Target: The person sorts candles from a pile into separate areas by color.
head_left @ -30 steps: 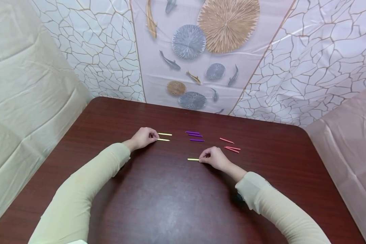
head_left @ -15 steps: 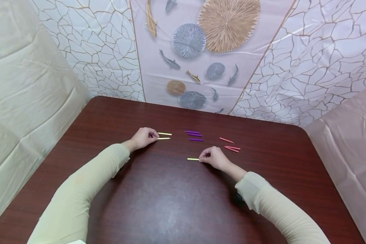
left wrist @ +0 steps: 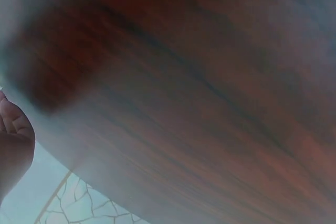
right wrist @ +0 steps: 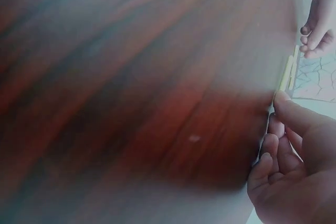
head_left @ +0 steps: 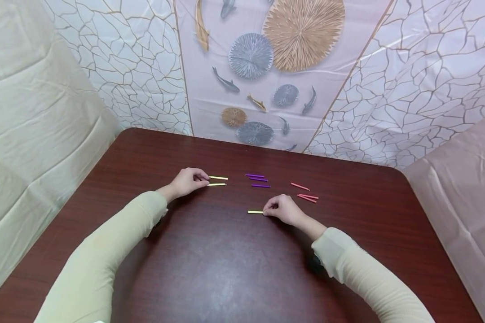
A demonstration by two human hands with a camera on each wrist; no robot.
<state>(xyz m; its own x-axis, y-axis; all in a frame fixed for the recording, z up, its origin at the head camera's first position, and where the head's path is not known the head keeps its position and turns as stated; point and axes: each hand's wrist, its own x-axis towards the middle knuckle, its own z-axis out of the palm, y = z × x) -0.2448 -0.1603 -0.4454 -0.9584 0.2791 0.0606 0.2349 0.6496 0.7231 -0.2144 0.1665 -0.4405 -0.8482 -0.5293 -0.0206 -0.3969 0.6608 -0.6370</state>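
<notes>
My right hand [head_left: 284, 210] pinches one end of a slim yellow stick [head_left: 255, 212] between thumb and fingertips, low over the table; the stick points left. In the right wrist view that yellow stick [right wrist: 286, 74] juts out past the thumb. My left hand [head_left: 187, 182] is at the left ends of two more yellow sticks, the nearer yellow stick [head_left: 217, 184] with a narrow tip like a small candle's, the farther yellow stick [head_left: 218, 178] almost parallel to it. Its fingertips are right by their ends, thumb and forefinger slightly parted. The left wrist view catches only part of this hand [left wrist: 13, 137].
Three purple sticks [head_left: 260, 185] lie grouped behind the middle of the dark wooden table [head_left: 210, 269]. Three red sticks [head_left: 300, 186] are right of them, two crossing, close behind my right hand. Patterned cloth [head_left: 141, 67] hangs along the table's back edge.
My left hand has drawn slightly left, loosening from the nearer yellow stick, whose left end shows more. The right hand and its stick have hardly moved.
</notes>
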